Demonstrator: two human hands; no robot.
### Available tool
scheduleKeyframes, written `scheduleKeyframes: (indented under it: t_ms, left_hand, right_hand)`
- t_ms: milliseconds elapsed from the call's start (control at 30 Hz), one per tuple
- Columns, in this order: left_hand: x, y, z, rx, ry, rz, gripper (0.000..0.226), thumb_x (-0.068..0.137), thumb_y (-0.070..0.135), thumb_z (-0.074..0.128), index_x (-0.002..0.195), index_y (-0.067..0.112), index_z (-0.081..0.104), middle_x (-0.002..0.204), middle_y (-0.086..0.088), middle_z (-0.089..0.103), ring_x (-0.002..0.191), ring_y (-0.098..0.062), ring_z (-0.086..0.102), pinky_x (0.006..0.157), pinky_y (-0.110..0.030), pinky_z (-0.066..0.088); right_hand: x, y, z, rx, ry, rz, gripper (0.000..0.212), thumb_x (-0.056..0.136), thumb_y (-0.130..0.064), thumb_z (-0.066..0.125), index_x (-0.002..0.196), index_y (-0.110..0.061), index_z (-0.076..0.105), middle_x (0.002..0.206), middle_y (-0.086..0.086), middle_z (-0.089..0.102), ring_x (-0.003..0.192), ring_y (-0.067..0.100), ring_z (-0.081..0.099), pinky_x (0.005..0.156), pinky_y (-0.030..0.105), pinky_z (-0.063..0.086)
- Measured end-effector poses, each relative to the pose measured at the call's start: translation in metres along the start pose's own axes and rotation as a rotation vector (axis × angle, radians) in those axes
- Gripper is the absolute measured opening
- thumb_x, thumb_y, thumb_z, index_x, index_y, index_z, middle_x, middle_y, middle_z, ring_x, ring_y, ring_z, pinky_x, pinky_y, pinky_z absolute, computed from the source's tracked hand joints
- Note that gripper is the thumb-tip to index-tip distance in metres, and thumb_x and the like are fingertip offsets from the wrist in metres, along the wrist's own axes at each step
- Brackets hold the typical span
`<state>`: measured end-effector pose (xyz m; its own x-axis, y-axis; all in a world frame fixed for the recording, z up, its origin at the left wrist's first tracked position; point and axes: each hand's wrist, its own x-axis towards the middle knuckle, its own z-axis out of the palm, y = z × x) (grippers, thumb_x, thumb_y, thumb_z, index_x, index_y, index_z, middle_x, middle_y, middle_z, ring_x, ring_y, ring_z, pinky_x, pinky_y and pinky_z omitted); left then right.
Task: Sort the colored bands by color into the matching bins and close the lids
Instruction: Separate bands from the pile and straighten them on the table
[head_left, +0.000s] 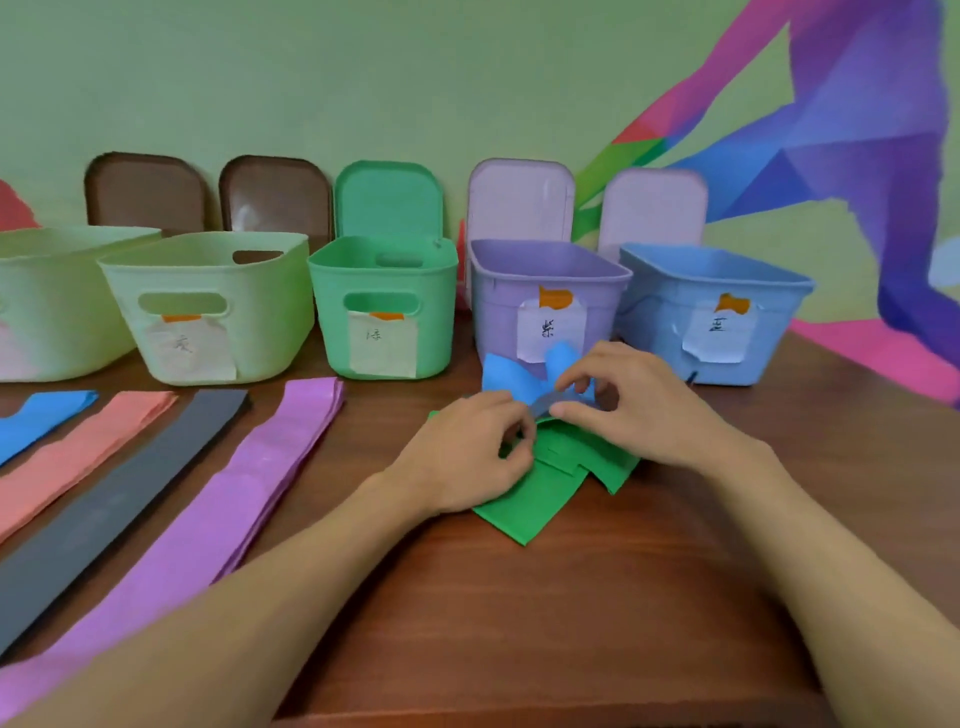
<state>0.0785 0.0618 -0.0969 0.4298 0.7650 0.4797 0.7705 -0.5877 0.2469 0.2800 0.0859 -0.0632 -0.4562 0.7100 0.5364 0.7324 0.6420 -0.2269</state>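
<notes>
A folded green band (535, 499) lies on the table in front of the purple bin (545, 291). My left hand (467, 457) presses on it, fingers curled over its folds. My right hand (634, 400) pinches a thin grey strip (550, 402) above the green band, with a folded blue band (511, 376) just behind my fingers. To the left lie a purple band (218, 514), a black band (104, 514), a pink band (78, 457) and another blue band (36, 421). The green bin (384, 312) and blue bin (711, 312) stand open.
Two pale green bins (208, 312) (47, 301) stand at the left of the row. Lids lean on the wall behind: brown (275, 197) (145, 192), green (389, 197) and pale pink (519, 197) (654, 208). The table's right edge (883, 374) runs near the blue bin.
</notes>
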Motion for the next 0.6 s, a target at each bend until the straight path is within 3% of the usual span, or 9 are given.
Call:
scheduleKeyframes:
  t_ms: [133, 200, 367, 500, 600]
  left_hand:
    - [-0.001, -0.002, 0.001, -0.018, -0.017, -0.025, 0.016, 0.083, 0.037, 0.053, 0.09, 0.025, 0.06, 0.088, 0.006, 0.055, 0.087, -0.011, 0.049, 0.082, -0.031, 0.043]
    - [-0.002, 0.0, 0.001, 0.005, -0.038, -0.042, 0.016, 0.085, 0.038, 0.056, 0.091, 0.025, 0.061, 0.089, 0.006, 0.053, 0.088, -0.01, 0.047, 0.083, -0.031, 0.042]
    - [-0.002, 0.003, -0.001, 0.01, -0.032, -0.041, 0.021, 0.087, 0.043, 0.055, 0.092, 0.024, 0.061, 0.089, 0.007, 0.053, 0.089, -0.01, 0.048, 0.083, -0.031, 0.043]
    - [-0.003, 0.005, -0.003, -0.087, -0.005, -0.118, 0.019, 0.088, 0.044, 0.055, 0.091, 0.025, 0.057, 0.085, 0.008, 0.058, 0.081, -0.008, 0.051, 0.077, -0.032, 0.045]
    - [-0.001, 0.002, -0.005, -0.196, 0.082, -0.204, 0.02, 0.087, 0.028, 0.059, 0.104, 0.023, 0.049, 0.089, 0.007, 0.054, 0.081, -0.014, 0.052, 0.075, -0.035, 0.045]
  right_hand:
    - [-0.004, 0.011, -0.008, 0.017, -0.081, 0.024, 0.015, 0.075, -0.034, 0.077, 0.087, -0.026, 0.073, 0.083, -0.006, 0.063, 0.076, 0.013, 0.059, 0.074, 0.029, 0.047]
    - [-0.005, 0.014, -0.006, 0.02, -0.063, 0.043, 0.008, 0.078, -0.029, 0.075, 0.085, -0.027, 0.074, 0.08, -0.008, 0.065, 0.074, 0.01, 0.06, 0.073, 0.034, 0.049]
    - [-0.004, 0.015, -0.006, 0.057, 0.064, 0.099, 0.004, 0.081, -0.024, 0.073, 0.085, -0.024, 0.076, 0.077, -0.014, 0.067, 0.068, -0.01, 0.055, 0.065, 0.01, 0.039]
    - [-0.004, 0.013, -0.007, 0.086, 0.132, 0.096, 0.005, 0.081, -0.022, 0.074, 0.085, -0.021, 0.077, 0.075, -0.011, 0.067, 0.066, -0.001, 0.057, 0.066, 0.02, 0.042]
    - [-0.003, 0.013, -0.007, 0.094, 0.174, 0.074, 0.007, 0.081, -0.021, 0.073, 0.087, -0.022, 0.077, 0.079, -0.008, 0.069, 0.067, 0.003, 0.057, 0.067, 0.022, 0.045]
